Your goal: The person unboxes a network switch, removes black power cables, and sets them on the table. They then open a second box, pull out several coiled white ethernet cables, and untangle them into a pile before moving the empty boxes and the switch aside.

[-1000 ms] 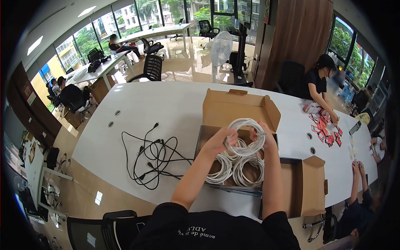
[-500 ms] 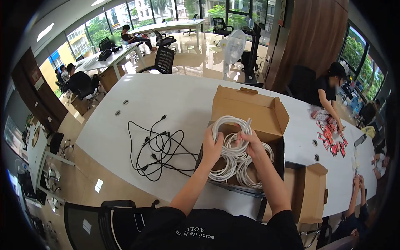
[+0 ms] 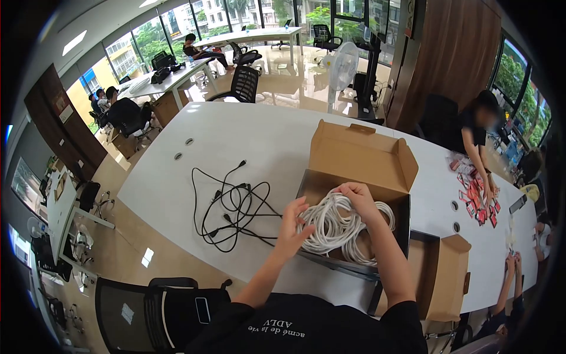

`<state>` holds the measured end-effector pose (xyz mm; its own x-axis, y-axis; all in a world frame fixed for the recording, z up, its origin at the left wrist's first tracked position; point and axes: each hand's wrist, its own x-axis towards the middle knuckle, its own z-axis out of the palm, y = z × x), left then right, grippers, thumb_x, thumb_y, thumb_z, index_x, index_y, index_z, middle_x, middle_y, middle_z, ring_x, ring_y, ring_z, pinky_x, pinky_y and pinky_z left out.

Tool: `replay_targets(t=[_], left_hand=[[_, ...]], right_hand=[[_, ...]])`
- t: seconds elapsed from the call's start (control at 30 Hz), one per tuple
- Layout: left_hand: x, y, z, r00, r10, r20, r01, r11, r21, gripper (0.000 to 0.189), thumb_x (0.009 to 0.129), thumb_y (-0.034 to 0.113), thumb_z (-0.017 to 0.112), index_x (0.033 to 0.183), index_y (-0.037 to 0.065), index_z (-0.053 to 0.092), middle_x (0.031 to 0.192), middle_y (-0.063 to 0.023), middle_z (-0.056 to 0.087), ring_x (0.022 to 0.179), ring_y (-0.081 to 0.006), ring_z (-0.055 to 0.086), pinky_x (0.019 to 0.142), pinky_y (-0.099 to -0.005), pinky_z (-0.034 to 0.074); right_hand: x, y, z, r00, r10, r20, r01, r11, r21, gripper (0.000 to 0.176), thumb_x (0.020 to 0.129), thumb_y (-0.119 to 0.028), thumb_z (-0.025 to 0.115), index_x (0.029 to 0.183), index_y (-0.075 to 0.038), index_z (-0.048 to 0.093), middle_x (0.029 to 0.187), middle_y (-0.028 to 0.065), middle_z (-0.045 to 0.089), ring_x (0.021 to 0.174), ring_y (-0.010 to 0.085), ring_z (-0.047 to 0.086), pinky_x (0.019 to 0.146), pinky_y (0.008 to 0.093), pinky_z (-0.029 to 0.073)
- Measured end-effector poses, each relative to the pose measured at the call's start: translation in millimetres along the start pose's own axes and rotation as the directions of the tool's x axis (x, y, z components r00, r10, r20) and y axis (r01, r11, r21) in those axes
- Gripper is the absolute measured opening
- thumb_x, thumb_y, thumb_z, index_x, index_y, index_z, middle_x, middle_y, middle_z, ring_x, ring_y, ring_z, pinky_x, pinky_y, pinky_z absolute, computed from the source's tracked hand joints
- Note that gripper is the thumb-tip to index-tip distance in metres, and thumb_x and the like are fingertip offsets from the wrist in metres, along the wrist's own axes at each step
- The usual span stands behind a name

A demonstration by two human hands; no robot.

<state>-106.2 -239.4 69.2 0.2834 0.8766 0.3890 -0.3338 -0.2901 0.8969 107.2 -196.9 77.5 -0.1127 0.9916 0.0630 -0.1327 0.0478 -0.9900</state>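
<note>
An open cardboard box [image 3: 361, 158] with a dark outer side stands on the white table in front of me, its brown lid folded back. Coils of white cable [image 3: 331, 225] lie heaped inside it. My right hand [image 3: 358, 198] has its fingers closed on the top of one coil, which rests over the others. At the box's left edge, my left hand [image 3: 290, 229] is open, fingers spread beside the coil. Left of the box, several black power cords [image 3: 233, 203] lie in a loose tangle, their plugs showing.
A second open box [image 3: 448, 277] sits to the right, partly behind my right arm. Further right, a person [image 3: 476, 127] reaches over a pile of red packets [image 3: 479, 197]. Another person's hands [image 3: 514, 259] show at the right edge. A phone [image 3: 202, 310] lies on the black chair [image 3: 127, 312].
The white coil held up in both hands has come down onto the other coils in the box. My left hand has let go and moved left; the view has shifted slightly.
</note>
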Motion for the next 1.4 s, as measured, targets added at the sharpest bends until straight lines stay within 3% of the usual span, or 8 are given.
replay_targets(t=[0.07,0.2,0.37,0.8,1.0,1.07,1.27,1.4], left_hand=[[7.2,-13.9,5.3,0.997,0.025,0.071,-0.036,0.987,0.158,0.036,0.089,0.008,0.048,0.123,-0.002,0.039,0.115,-0.0105,0.049,0.109,-0.0159,0.045,0.09,-0.0253,0.037],[9.3,-19.3,6.8,0.951,-0.306,0.046,0.309,0.931,-0.194,0.035,0.087,0.01,0.052,0.119,-0.002,0.044,0.106,-0.0082,0.056,0.092,-0.0111,0.055,0.078,-0.023,0.046],[16.8,-16.8,-22.4,0.83,-0.55,0.089,0.503,0.67,-0.546,0.006,0.087,0.01,0.052,0.089,0.004,0.052,0.077,-0.0024,0.059,0.065,-0.0081,0.057,0.062,-0.0234,0.049],[3.4,66.9,-62.2,0.796,-0.569,0.204,0.596,0.796,-0.104,0.017,0.084,0.018,0.059,0.082,0.001,0.057,0.057,0.0049,0.048,0.047,-0.0002,0.043,0.044,-0.0152,0.036],[-26.0,139.5,-140.6,0.911,-0.408,-0.056,0.405,0.863,0.302,0.031,0.085,0.027,0.055,0.072,0.0,0.06,0.046,0.0014,0.046,0.036,-0.0049,0.039,0.038,-0.0191,0.033],[-34.5,129.5,-169.6,0.942,-0.16,-0.294,0.194,0.977,0.09,0.031,0.086,0.029,0.056,0.078,-0.001,0.059,0.047,0.0003,0.048,0.036,-0.0059,0.04,0.039,-0.0205,0.035],[-42.1,108.9,-307.6,0.609,-0.075,-0.79,-0.107,0.979,-0.175,0.032,0.088,0.031,0.054,0.104,0.004,0.055,0.058,0.0064,0.043,0.049,-0.0038,0.041,0.054,-0.0177,0.042],[-36.7,68.8,-358.4,0.577,-0.032,-0.816,-0.116,0.986,-0.121,0.034,0.089,0.033,0.052,0.11,0.006,0.055,0.066,0.005,0.048,0.052,-0.0046,0.043,0.059,-0.0185,0.043]], right_hand=[[-7.2,-0.6,9.7,0.996,0.041,0.075,-0.046,0.997,0.061,0.025,0.09,-0.02,0.051,0.086,0.001,0.064,0.07,0.0009,0.06,0.062,0.0049,0.052,0.056,0.0197,0.043],[-4.7,-6.4,-5.4,0.967,-0.024,0.252,0.02,1.0,0.02,0.019,0.08,-0.019,0.061,0.082,0.0,0.062,0.079,0.0005,0.06,0.07,0.0053,0.052,0.06,0.0202,0.043],[-0.8,-12.7,7.3,0.928,-0.179,0.328,0.366,0.61,-0.703,0.027,0.065,-0.018,0.075,0.084,-0.002,0.063,0.076,0.0059,0.058,0.065,0.0116,0.054,0.057,0.0224,0.042],[-9.2,-26.5,-4.4,0.932,-0.35,0.098,0.349,0.786,-0.511,0.017,0.071,0.004,0.064,0.088,0.002,0.064,0.074,0.0068,0.063,0.067,0.008,0.055,0.061,0.0219,0.045],[-10.1,-47.0,-45.6,0.673,-0.709,-0.214,0.343,0.554,-0.758,0.023,0.069,0.002,0.066,0.091,-0.002,0.064,0.094,0.0104,0.064,0.062,0.0146,0.057,0.055,0.0249,0.045],[-15.0,-58.1,-40.6,0.571,-0.776,-0.268,0.335,0.519,-0.786,0.022,0.07,0.0,0.066,0.092,-0.002,0.064,0.097,0.0101,0.064,0.061,0.0157,0.057,0.057,0.0257,0.046],[-46.0,-93.0,-68.2,0.262,-0.939,-0.222,0.057,0.245,-0.968,0.017,0.075,-0.009,0.067,0.089,0.0,0.062,0.089,0.0085,0.063,0.067,0.0137,0.057,0.064,0.0243,0.045],[-55.8,-78.1,-89.4,0.399,-0.542,-0.74,0.221,0.84,-0.496,0.03,0.085,-0.029,0.059,0.086,0.001,0.061,0.081,0.0059,0.059,0.073,0.0136,0.055,0.066,0.0242,0.044]])
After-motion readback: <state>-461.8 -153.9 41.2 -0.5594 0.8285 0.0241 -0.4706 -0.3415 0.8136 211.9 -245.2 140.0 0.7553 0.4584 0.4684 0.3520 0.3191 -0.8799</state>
